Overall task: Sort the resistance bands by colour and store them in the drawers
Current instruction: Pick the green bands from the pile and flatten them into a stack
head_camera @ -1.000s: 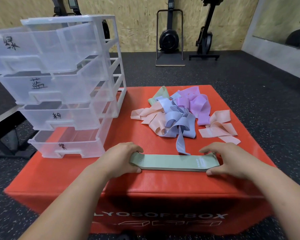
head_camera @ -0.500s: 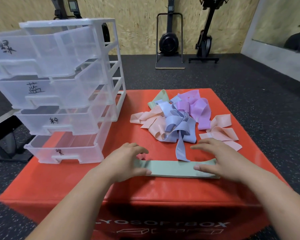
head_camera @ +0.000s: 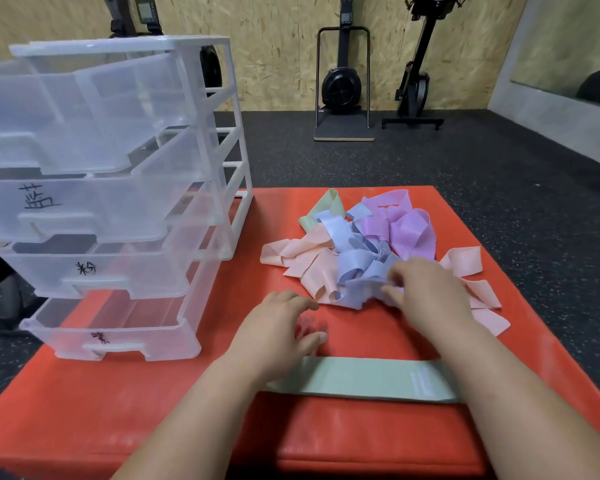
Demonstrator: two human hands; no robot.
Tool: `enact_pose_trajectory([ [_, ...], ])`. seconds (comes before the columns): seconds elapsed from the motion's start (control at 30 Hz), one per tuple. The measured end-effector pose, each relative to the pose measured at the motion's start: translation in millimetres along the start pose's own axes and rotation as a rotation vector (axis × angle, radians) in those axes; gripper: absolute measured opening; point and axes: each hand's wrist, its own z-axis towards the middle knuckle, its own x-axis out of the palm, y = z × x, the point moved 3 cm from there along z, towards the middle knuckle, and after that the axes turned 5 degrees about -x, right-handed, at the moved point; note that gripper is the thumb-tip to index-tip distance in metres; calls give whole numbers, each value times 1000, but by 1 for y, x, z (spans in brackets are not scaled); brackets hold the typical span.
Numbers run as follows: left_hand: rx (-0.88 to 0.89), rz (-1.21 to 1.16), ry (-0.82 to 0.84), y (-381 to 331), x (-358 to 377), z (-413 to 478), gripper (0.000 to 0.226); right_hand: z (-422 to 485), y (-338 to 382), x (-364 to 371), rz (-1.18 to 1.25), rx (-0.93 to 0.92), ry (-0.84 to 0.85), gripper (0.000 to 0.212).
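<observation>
Sorting is underway. One flat, folded pale-green fabric resistance band [head_camera: 361, 379] is lying across the near part of the red padded box [head_camera: 187, 393], passing under both forearms, and is not yet in any drawer.

Right hand [head_camera: 430, 292] is reaching into the near side of the tangled heap of loose bands [head_camera: 368, 251], which is sitting just far of the flat band. Its fingers [head_camera: 394, 294] are bending down onto a bunched light-blue fabric band [head_camera: 361, 271]. The thumb is hidden, so I cannot tell whether a pinch is closing.

Left hand [head_camera: 278, 327] is hovering over bare red surface just left of the heap, fingers loosely spread and holding nothing.

Clear plastic four-drawer unit [head_camera: 236, 150] is standing on the far left of the box. All four drawers are pulled out, each with a handwritten mark on its front.

Judgement: the step in hand is picking the next band out of the heap. Blue loops are lying tangled with peach-pink bands [head_camera: 309, 265] on the left and lilac bands [head_camera: 406, 226] behind. To do it well:
- Pinch a single blue loop and raise it slowly.
- Press the neighbouring bands down with the free left hand so nothing is dragging along.

A second pale-green band [head_camera: 321, 209] is showing at the far edge of the heap. It likely belongs with the flat one.
</observation>
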Motion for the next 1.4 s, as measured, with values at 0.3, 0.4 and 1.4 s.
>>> enact_pose_trajectory([
  [0.3,-101,-88,-99,15,-5,19,45,9,-45,4,52,262,5,45],
  [0.4,-115,-94,-55,15,-2,24,50,11,-36,1,110,217,-97,46],
  [1.4,-181,-251,-106,58,-8,49,62,218,55,64,23,-240,350,38],
])
